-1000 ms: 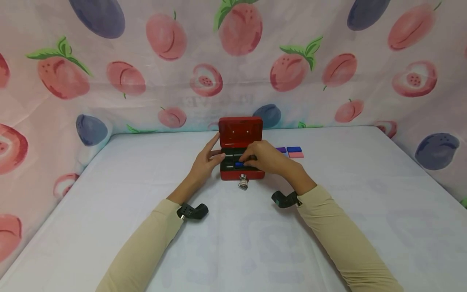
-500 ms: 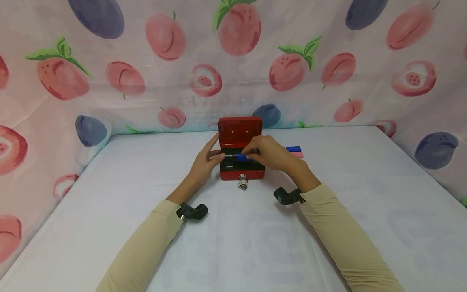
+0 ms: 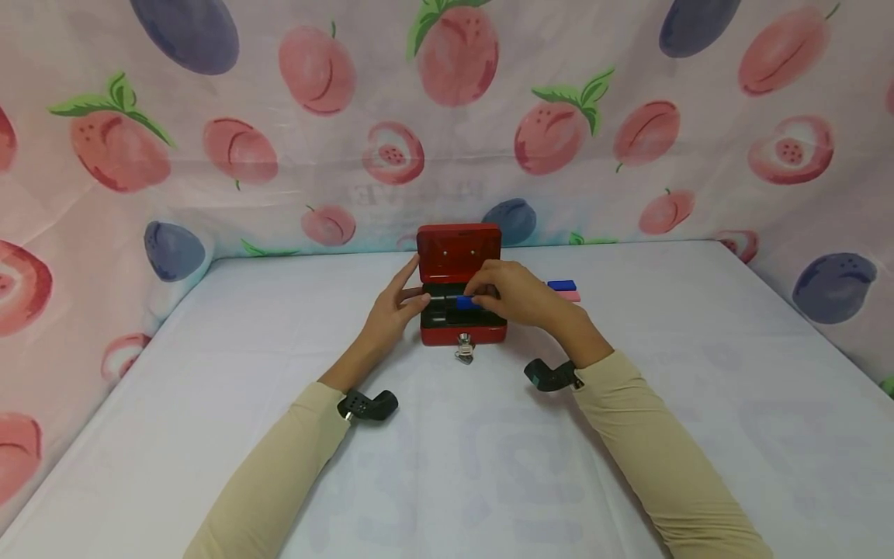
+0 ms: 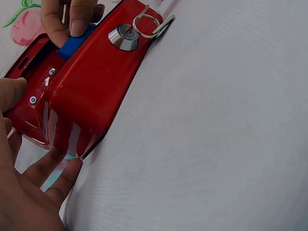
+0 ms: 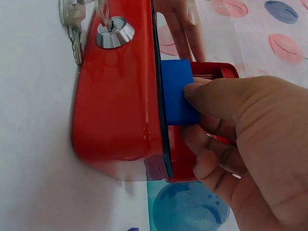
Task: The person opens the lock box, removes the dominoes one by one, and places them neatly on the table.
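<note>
A red cash box [image 3: 464, 335] stands with its lid [image 3: 459, 252] raised and a black compartment tray [image 3: 434, 317] inside. Thumb and fingers of my right hand [image 3: 517, 293] pinch a blue rectangular block [image 5: 178, 91] over the box opening; its lower end is hidden behind the front wall in the right wrist view. At the box's left side, my left hand [image 3: 391, 314] rests with fairly straight, spread fingers, the index along the lid's edge and the thumb by the tray. A silver lock [image 4: 123, 37] with keys [image 5: 73, 24] hanging from it sits on the front wall.
Behind my right hand, to the right of the box, lie another blue block [image 3: 561, 286] and a pink block [image 3: 570, 296]. A white cloth [image 3: 279, 349] covers the table, and a fruit-printed cloth [image 3: 293, 186] hangs behind it.
My right hand has lifted the blue block from low at the front of the tray, up and slightly back, and then nearly stopped. The left hand stays in place.
</note>
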